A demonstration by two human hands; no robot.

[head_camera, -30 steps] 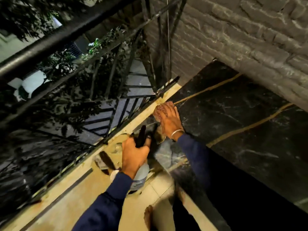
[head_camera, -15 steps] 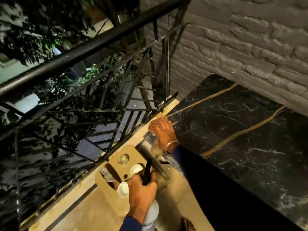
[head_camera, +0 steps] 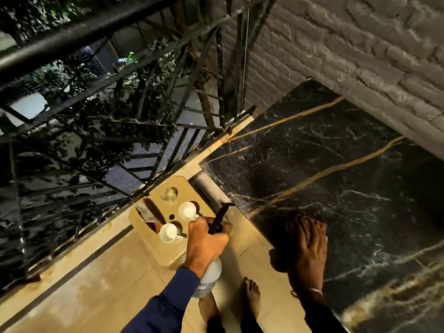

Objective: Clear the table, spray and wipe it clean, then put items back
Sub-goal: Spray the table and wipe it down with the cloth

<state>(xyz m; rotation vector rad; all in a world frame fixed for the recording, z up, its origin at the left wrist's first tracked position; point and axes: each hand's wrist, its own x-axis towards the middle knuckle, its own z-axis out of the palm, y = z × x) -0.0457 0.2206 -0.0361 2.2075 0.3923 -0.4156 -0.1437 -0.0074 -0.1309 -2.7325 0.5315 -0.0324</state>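
Head view, looking steeply down into a balcony corner. On the right, black marble table [head_camera: 348, 176] with gold veins, set against a grey brick wall [head_camera: 348, 44]. Right hand [head_camera: 307, 246] palm down on the table close to its near-left edge, fingers straight and held together, pointing away from the body, gripping nothing visible; thin bangle [head_camera: 310, 290] at the wrist. Dark shape under the thumb side, reaching past the table edge: cloth or shadow, cannot tell.

Left hand [head_camera: 206, 239] off the table, over the floor just beside the table's corner, fingers wrapped tightly round the neck of the spray bottle [head_camera: 210, 277]. White bottle body below the fist, tilted back toward the person; black trigger head [head_camera: 222, 213] sticking up above the knuckles, nozzle toward the table. Dark blue sleeve [head_camera: 163, 306] on the left forearm.

Just beyond the left hand, flat on the beige tiled floor [head_camera: 96, 272], tan tray [head_camera: 153, 246] with cut-outs, lying between the table corner and the black metal railing [head_camera: 96, 32]. On the tray: white cup [head_camera: 187, 209] near the middle, second white cup [head_camera: 168, 233] nearer the person and just beside the left hand, clear glass [head_camera: 171, 193] at the far end. Something greyish in a long slot at the tray's left side, too blurred to name.

Two bare feet [head_camera: 252, 299] on the tiles below the bottle, near the table's front edge. Dark foliage [head_camera: 72, 145] beyond the railing
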